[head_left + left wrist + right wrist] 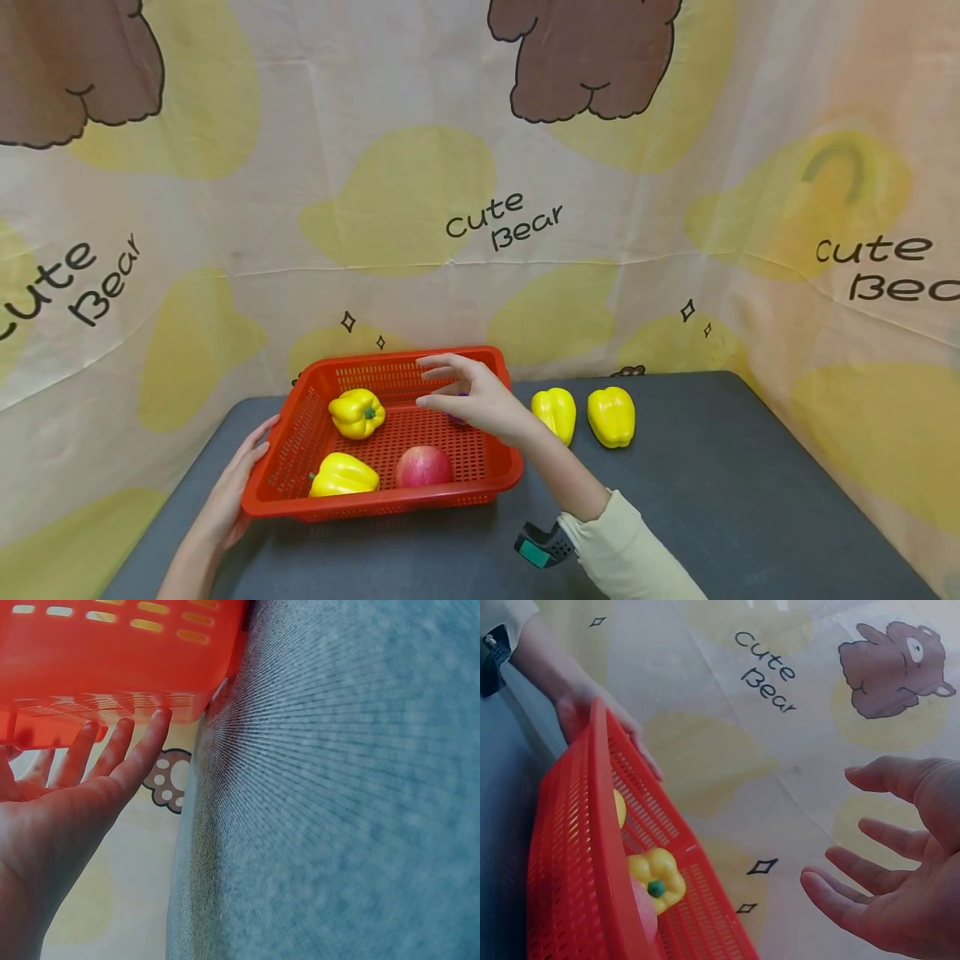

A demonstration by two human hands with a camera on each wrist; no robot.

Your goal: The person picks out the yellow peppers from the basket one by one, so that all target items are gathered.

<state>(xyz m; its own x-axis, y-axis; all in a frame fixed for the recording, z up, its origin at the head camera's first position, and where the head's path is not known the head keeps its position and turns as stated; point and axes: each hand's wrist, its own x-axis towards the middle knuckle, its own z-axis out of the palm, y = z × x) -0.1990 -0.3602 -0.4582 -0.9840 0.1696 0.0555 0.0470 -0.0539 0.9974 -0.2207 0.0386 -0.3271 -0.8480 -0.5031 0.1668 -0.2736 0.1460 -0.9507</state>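
Observation:
A red plastic basket (382, 497) stands on the dark table. Inside lie two yellow bell peppers, one at the back (357, 413) and one at the front left (344, 475), with a pinkish-red apple (424, 467) at the front. A purple thing (458, 419) shows behind the right hand, mostly hidden, its kind unclear. My left hand (227, 497) rests along the basket's left side; in the left wrist view its fairly straight fingers (142, 754) touch the outer wall. Over the basket's right part hovers my right hand (480, 400), fingers spread and loosely bent, holding nothing.
Two more yellow bell peppers, one nearer (553, 413) and one farther right (611, 417), stand on the table right of the basket. A printed bear cloth (420, 300) hangs behind and around the table. A dark strap device (546, 546) sits by the right sleeve.

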